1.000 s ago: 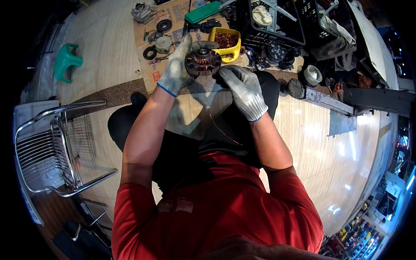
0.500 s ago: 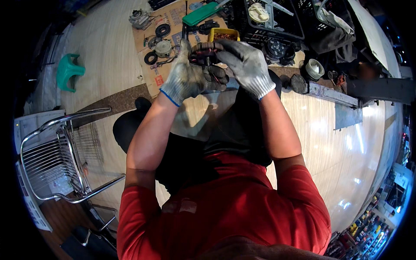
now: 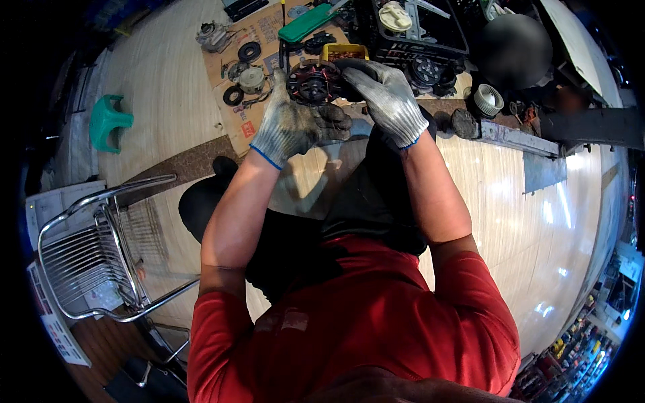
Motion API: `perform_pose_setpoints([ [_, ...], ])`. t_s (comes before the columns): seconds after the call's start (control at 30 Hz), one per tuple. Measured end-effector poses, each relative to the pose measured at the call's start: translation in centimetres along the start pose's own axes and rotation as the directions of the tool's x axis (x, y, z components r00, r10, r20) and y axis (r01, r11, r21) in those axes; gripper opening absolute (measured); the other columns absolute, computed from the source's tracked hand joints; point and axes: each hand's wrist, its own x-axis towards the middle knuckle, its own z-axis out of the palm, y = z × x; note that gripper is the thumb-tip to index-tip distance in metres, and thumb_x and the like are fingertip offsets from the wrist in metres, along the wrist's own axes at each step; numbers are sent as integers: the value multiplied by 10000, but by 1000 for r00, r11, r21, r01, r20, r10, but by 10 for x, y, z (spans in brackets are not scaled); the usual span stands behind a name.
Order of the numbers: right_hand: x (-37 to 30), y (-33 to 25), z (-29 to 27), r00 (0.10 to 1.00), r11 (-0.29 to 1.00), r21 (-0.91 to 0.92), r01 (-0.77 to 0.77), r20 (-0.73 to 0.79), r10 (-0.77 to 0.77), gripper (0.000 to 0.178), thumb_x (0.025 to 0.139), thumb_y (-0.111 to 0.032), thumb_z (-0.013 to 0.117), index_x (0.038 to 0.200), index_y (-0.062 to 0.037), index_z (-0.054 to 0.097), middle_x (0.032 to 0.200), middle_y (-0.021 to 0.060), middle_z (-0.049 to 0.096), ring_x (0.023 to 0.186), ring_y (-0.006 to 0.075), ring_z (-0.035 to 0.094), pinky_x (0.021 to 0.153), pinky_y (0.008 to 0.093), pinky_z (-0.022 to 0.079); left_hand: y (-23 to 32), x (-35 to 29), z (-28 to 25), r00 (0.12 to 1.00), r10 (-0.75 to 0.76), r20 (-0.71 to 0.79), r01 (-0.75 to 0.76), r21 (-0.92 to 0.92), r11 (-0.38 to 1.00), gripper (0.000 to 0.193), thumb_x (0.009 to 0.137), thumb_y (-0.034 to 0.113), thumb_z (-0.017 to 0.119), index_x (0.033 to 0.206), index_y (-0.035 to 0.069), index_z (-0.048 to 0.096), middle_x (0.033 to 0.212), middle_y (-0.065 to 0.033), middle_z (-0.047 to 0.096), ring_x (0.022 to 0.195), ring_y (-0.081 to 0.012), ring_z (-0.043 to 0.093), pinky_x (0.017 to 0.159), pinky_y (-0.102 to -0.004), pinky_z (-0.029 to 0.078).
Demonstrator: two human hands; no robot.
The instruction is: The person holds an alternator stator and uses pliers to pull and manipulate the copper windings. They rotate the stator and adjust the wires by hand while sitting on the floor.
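Observation:
Between my gloved hands, a round dark motor part (image 3: 314, 84) with reddish bits around its ring is held up, its open face toward me. My left hand (image 3: 290, 121), in a grey-white knit glove with a blue cuff, cradles it from below and the left, thumb up along the side and fingers curled underneath. At its right edge, my right hand (image 3: 386, 97) grips in a matching glove; those fingertips are partly hidden. Just beyond the part stands a yellow tray (image 3: 345, 48) of small brownish pieces.
Flattened cardboard (image 3: 265, 30) carries several motor parts, black rings and a green case (image 3: 308, 22). Black crates (image 3: 420, 47) stand at the far right. A white fan wheel (image 3: 488, 99) lies near a metal beam (image 3: 514, 142). To the left are a green stool (image 3: 109, 123) and metal-framed chair (image 3: 101, 252).
The round part has tilted from nearly edge-on so that its open face now shows. Both hands still hold it, in almost the same place. A blurred round patch has appeared at the upper right.

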Motion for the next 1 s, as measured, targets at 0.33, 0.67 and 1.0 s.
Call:
perform_pose_setpoints([
  [0.33, -3, 3, 5, 982, 946, 264, -185, 6, 191, 302, 976, -203, 601, 1160, 19, 691, 961, 128, 741, 806, 141, 670, 735, 287, 525, 0, 5, -14, 981, 15, 194, -25, 50, 998, 976, 877, 858, 225, 1332, 52, 536, 953, -265, 675, 916, -497, 668, 807, -664, 535],
  [0.67, -5, 5, 5, 991, 975, 181, -129, -14, 133, 322, 974, -235, 606, 1161, 12, 693, 951, 127, 739, 824, 149, 677, 749, 294, 529, -3, 0, -2, 996, 16, 88, -22, 68, 997, 1005, 857, 883, 159, 1338, 90, 547, 916, -238, 678, 849, -469, 662, 773, -625, 539],
  [1.0, -6, -3, 5, 958, 937, 202, -284, 27, 285, 325, 973, -141, 636, 1238, 45, 658, 1102, 91, 722, 976, 104, 646, 887, 248, 516, -5, 0, 1, 999, 28, -39, -23, 114, 993, 968, 884, 858, 185, 1327, 77, 547, 1007, -266, 646, 920, -465, 635, 793, -619, 528],
])
